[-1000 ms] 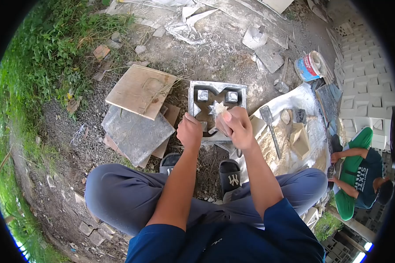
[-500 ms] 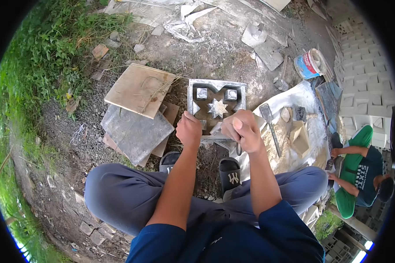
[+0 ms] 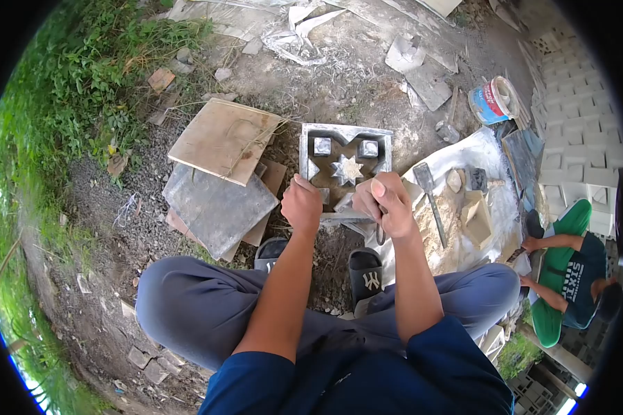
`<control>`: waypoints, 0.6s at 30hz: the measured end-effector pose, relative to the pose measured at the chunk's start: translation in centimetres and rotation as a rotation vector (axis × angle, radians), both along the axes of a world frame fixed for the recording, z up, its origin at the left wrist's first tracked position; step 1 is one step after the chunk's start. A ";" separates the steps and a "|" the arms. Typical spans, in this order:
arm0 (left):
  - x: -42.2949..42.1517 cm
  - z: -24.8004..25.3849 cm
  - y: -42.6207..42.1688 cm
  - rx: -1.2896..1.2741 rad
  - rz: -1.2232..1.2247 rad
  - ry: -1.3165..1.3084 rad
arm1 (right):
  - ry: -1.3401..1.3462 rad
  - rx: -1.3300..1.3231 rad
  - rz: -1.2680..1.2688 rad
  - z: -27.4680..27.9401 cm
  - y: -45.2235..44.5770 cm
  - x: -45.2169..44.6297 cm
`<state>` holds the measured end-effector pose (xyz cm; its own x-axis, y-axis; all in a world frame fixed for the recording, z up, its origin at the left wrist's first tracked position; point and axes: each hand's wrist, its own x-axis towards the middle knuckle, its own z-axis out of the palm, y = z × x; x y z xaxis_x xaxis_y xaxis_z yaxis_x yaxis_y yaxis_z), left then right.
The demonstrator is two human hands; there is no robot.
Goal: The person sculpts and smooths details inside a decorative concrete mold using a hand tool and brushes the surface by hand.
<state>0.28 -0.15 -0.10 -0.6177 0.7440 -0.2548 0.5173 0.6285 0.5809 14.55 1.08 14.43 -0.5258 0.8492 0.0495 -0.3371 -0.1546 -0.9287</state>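
A square metal mould (image 3: 346,129) lies on the ground in front of me, with an eight-pointed star block (image 3: 348,169) in its middle and smaller blocks around it. My left hand (image 3: 302,204) is closed at the mould's near left side, fingers on its edge. Over the near right corner, my right hand (image 3: 387,206) is closed in a fist around a hand tool. Only a dark curved piece of that tool (image 3: 380,235) shows below the fist; the rest is hidden, so its kind is unclear.
To the left, boards (image 3: 223,142) and grey slabs (image 3: 218,207) are stacked. At right, a white sheet (image 3: 477,149) bears sandy powder, a flat-bladed tool (image 3: 432,207) and a wooden box (image 3: 476,220). Beyond stand a bucket (image 3: 493,101), stacked blocks (image 3: 574,117) and a seated person (image 3: 567,270).
The view has shifted slightly to one side, so everything on the ground sits a little further right. Both hands keep nearly the same place at the mould.
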 end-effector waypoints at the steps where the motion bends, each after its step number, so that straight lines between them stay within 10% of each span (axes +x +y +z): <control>1: 0.0 -0.1 -0.5 -0.002 -0.018 0.006 | 0.001 -0.013 0.003 -0.2 -0.2 -0.2; 18: 0.2 -0.1 -0.4 0.010 0.008 0.008 | -0.120 0.193 0.029 -0.8 0.7 -0.1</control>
